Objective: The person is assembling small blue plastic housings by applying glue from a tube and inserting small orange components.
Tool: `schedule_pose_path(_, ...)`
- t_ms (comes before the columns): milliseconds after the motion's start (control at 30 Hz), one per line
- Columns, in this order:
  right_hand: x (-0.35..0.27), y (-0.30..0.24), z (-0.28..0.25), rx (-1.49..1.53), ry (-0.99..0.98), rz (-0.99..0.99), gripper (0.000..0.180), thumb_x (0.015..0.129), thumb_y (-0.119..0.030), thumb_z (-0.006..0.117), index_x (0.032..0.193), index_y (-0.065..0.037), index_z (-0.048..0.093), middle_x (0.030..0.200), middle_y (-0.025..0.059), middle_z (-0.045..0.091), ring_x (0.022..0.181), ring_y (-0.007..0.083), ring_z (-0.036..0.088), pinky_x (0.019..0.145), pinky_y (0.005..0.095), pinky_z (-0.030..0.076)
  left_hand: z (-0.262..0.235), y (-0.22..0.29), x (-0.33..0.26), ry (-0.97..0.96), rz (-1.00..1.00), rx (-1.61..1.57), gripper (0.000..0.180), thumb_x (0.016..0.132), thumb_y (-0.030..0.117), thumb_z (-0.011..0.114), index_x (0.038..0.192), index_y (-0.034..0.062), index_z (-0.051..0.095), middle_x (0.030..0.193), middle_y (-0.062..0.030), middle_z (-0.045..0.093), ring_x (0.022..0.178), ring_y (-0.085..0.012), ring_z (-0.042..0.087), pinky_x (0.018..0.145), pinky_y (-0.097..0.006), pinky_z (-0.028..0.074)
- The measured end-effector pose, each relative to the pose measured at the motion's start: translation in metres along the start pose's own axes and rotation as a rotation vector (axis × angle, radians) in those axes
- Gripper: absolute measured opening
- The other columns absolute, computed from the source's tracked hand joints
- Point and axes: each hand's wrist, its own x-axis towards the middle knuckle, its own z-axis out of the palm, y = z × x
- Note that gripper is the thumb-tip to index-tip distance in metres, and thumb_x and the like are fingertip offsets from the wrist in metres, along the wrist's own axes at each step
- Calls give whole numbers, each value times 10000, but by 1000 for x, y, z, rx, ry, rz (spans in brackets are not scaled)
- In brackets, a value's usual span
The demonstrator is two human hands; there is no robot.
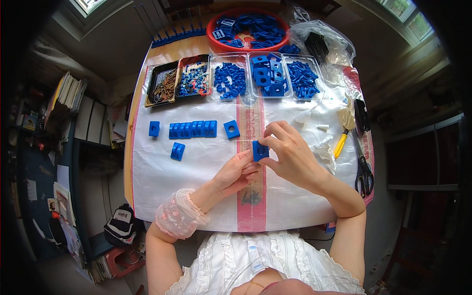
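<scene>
A blue square plastic piece with a round hole (260, 151) is held up over the middle of the table. My left hand (237, 173) grips its left side, fingers curled. From the right, my right hand (286, 150) pinches it between thumb and fingers at its top and bottom. Just beyond lies a similar blue holed piece (231, 130). To its left runs a row of blue ridged pieces (192, 129), with one ridged piece (177, 151) apart below them and another small blue block (154, 129) at the far left.
Along the back stand a tray of brass-coloured screws (165, 88), a tray of small mixed parts (193, 78) and clear trays of blue parts (230, 78). Behind them is a red basin (212, 37). Right: a yellow-handled tool (340, 144), black scissors (364, 174), crumpled plastic (324, 152).
</scene>
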Motion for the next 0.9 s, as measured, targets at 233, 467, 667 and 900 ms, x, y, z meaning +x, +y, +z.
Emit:
schedule_pose_path(233, 0, 0, 0, 2, -2, 6, 312, 672, -83, 756, 957, 10, 669, 1014, 116, 574, 1046, 287, 521, 868, 390, 450, -1, 0, 1, -18, 1, 7, 230, 1048, 300, 458, 1008, 98, 560, 642, 86, 342, 558, -26, 284, 520, -200, 283)
schedule_pose_path(467, 1, 1, 1, 6, -2, 9, 306, 674, -99, 759, 944, 16, 671, 1002, 119, 574, 1038, 287, 523, 869, 392, 456, 1, 0, -1, -6, 5, 11, 232, 1049, 308, 453, 1009, 105, 557, 652, 85, 352, 564, -25, 289, 526, -199, 292)
schedule_pose_path(667, 1, 2, 1, 23, 6, 12, 306, 679, -108, 754, 945, 21, 673, 995, 122, 579, 1034, 289, 526, 877, 393, 459, -1, -1, 0, -2, 0, 11, 236, 1051, 315, 443, 1010, 108, 549, 664, 77, 363, 576, -27, 297, 535, -205, 296)
schedule_pose_path(900, 1, 3, 2, 24, 6, 13, 311, 678, -111, 762, 944, 23, 671, 1002, 122, 585, 1032, 293, 528, 882, 394, 461, -4, -1, 1, -16, -3, 19, 231, 1053, 313, 439, 1002, 114, 545, 664, 80, 361, 572, -28, 303, 531, -203, 302)
